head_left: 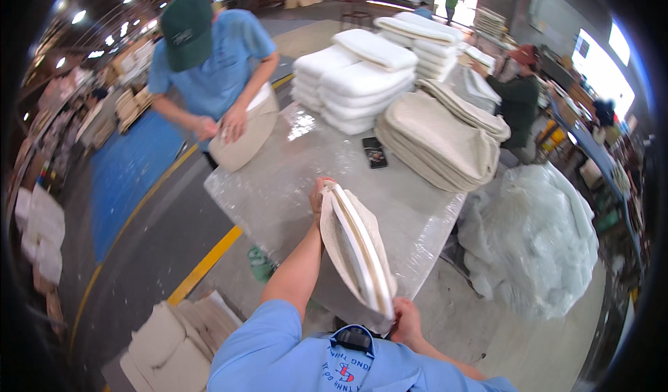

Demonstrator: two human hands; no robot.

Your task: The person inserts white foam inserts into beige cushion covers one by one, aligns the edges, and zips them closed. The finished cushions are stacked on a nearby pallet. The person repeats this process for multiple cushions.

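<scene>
A beige fabric cushion cover point(332, 260) stands on edge over the near part of the table, its long side gaping open. White padding point(358, 242) shows inside the opening. At the far end, my left hand point(319, 196) is closed around the cover's edge. My right hand point(405, 319) grips the near end, close to my body; its fingers are partly hidden behind the fabric. Across the table to the left, a co-worker in a blue shirt has both hands on another beige cushion point(247, 138).
The table point(299, 162) is wrapped in clear plastic. On it are white cushion pads point(362, 79) in stacks, a pile of beige covers point(438, 141) and a phone point(374, 153). A big plastic bag point(532, 242) stands at right; beige cushions point(167, 347) lie at lower left. Another person works at far right.
</scene>
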